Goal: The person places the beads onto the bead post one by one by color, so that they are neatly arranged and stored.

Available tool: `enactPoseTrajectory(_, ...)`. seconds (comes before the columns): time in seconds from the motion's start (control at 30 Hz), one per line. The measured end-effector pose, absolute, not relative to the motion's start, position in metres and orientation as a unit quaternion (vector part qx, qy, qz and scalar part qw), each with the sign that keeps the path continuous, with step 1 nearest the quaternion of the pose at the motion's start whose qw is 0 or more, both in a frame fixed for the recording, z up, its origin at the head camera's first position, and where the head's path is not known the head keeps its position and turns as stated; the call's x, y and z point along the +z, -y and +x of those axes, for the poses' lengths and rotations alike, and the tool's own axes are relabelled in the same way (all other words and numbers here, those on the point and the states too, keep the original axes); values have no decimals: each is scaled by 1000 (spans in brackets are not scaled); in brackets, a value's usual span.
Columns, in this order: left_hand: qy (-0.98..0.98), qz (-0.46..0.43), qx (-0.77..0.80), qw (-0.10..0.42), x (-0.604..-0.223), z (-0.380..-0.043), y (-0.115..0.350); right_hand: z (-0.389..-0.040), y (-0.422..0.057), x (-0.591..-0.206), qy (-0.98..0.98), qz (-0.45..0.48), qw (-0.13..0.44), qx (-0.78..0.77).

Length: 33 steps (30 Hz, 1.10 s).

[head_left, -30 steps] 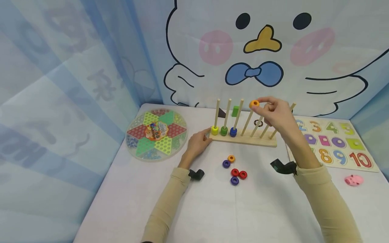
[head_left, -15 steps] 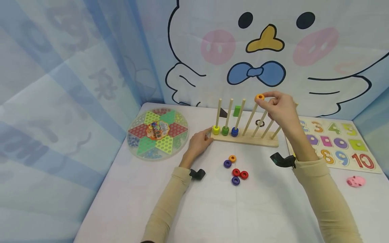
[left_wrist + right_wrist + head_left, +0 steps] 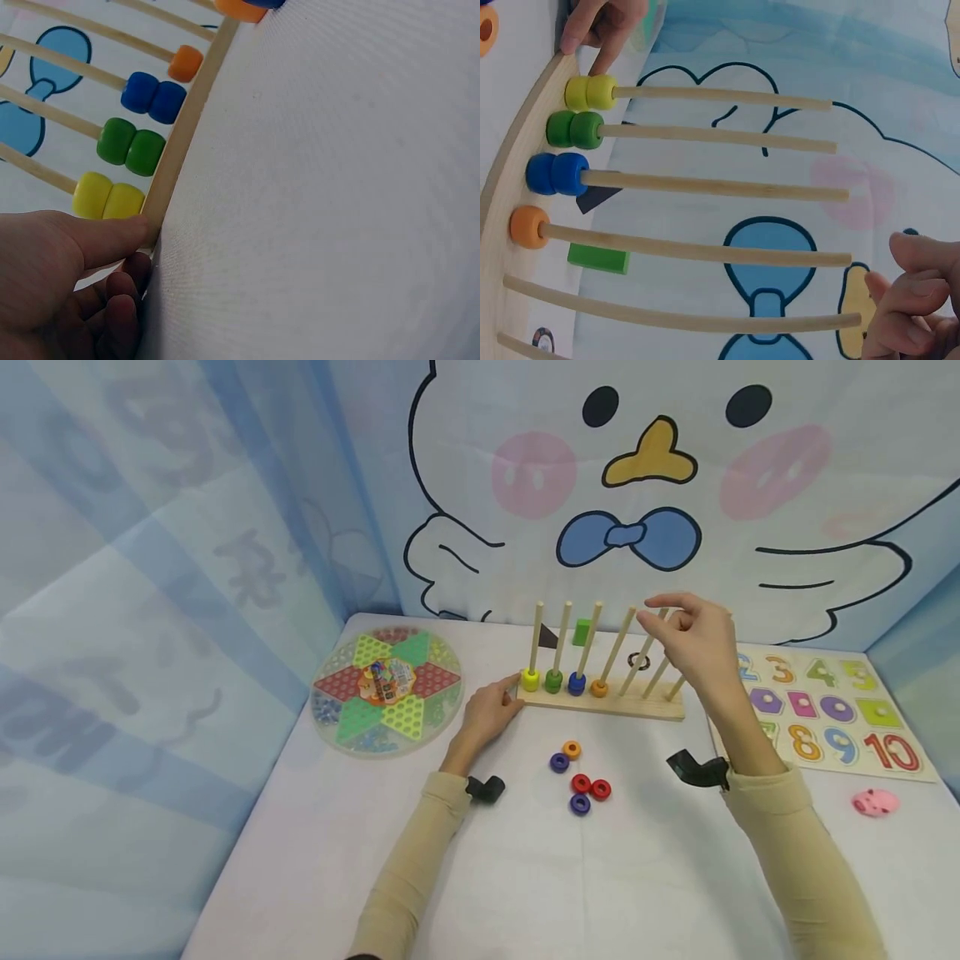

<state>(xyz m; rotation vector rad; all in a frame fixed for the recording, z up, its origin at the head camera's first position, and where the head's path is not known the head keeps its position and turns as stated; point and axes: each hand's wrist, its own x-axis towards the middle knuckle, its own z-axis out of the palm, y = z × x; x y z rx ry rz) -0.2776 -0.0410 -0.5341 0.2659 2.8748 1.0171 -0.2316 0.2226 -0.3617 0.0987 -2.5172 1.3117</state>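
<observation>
A wooden peg rack stands at the back of the white table. Yellow, green and blue beads sit at the bottom of its first three pegs. An orange ring lies at the foot of the fourth peg. My right hand hovers by the peg tops with loosely bent fingers, holding nothing. My left hand touches the rack's left end, its thumb against the base. Several loose rings lie in front of the rack.
A round star-pattern marble board lies at the left. At the right are a number puzzle and a pink pig toy. A green block stands behind the rack. A cartoon curtain closes off the back and sides.
My right hand held the orange ring at the top of the fourth peg and has let it go. The ring has slid down to the base. The left hand has stayed put.
</observation>
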Motion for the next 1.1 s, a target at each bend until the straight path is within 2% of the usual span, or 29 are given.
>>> enactPoseTrajectory(0.13, -938, 85, 334, 44, -535, -279, 42, -217, -219, -383, 846, 47, 124, 517)
enactPoseTrajectory(0.4, -937, 85, 336, 46, -535, -279, 43, -203, -202, -459, 832, 30, -48, 551)
enactPoseTrajectory(0.7, -937, 89, 335, 41, -535, -281, 42, -201, -194, -508, 820, 61, -178, 540)
enactPoseTrajectory(0.87, -936, 90, 338, 41, -534, -281, 41, -200, -194, -518, 828, 73, -210, 515)
enactPoseTrajectory(1.1, -938, 90, 333, 43, -536, -279, 42, -199, -192, -519, 847, 70, -191, 492)
